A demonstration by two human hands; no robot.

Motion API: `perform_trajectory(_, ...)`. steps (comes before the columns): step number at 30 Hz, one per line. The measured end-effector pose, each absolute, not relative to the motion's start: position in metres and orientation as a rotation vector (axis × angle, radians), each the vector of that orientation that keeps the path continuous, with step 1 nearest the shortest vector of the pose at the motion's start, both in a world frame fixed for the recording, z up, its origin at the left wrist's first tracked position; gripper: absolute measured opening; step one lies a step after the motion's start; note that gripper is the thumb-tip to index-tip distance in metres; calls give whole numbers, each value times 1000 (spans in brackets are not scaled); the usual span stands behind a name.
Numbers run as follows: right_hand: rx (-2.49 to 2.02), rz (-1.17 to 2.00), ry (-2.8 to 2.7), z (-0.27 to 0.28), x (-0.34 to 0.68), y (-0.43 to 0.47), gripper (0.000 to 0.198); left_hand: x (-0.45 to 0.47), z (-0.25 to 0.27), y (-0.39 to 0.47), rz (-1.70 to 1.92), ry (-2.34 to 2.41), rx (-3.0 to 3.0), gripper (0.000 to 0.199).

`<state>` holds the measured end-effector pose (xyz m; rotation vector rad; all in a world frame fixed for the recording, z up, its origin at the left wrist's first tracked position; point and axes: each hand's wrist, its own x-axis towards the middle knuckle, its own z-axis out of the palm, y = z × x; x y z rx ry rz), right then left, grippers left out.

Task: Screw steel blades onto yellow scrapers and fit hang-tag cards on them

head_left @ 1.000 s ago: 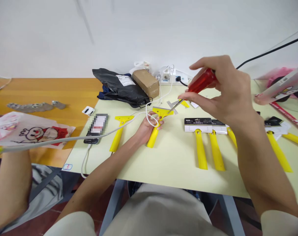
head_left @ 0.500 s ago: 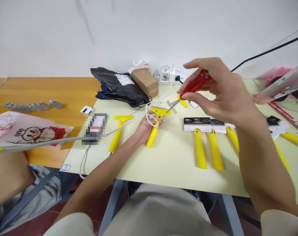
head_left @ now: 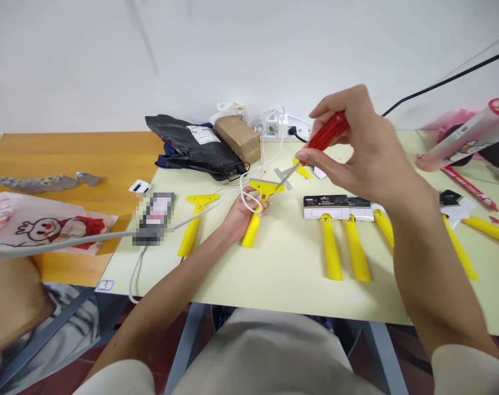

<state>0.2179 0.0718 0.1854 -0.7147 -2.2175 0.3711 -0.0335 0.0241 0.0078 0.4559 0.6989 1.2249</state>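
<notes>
My left hand (head_left: 238,215) is closed around the neck of a yellow scraper (head_left: 251,230), whose wide head with a metal blade points away from me. In my right hand (head_left: 356,142) is a screwdriver with a clear red handle (head_left: 325,134); its metal shaft slants down to the right part of the scraper's head. The tip seems to touch there, though the screw is too small to make out. A white cable (head_left: 243,192) loops over the left hand and scraper. Left of it lies another yellow scraper (head_left: 191,236). Behind the held one are loose metal blades (head_left: 283,178) and a yellow piece (head_left: 302,169).
Several scrapers with black-and-white card sleeves (head_left: 325,207) lie to the right. At the back are a black plastic parcel (head_left: 196,148), a brown box (head_left: 238,137) and a power strip (head_left: 274,129). A blurred-out device (head_left: 154,216) sits left. Another person's arm (head_left: 15,307) shows at the far left.
The whole view has shifted slightly, with the table's contents a little further left. My right hand has turned the screwdriver handle a bit, its fingers bending differently. The left hand keeps its hold.
</notes>
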Motion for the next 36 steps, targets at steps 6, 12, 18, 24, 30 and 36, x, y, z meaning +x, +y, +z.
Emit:
perform_trajectory(6,-724,442,-2237,188,213,68,34,-33,9,24,1231,719,433,60)
perform_trajectory(12,-667,507,-2327,184,215,71,40,-32,10,24,1241,735,441,60)
perform_trajectory(18,-770,409,-2252,183,217,72,38,-33,8,24,1222,706,443,59)
perform_trajectory(24,-654,523,-2312,185,218,73,31,-35,3,25,1250,799,430,57)
perform_trajectory(30,-726,402,-2261,185,216,73,32,-35,3,24,1231,796,437,54)
perform_trajectory(36,-671,415,-2272,186,217,71,31,-35,2,25,1246,769,420,55)
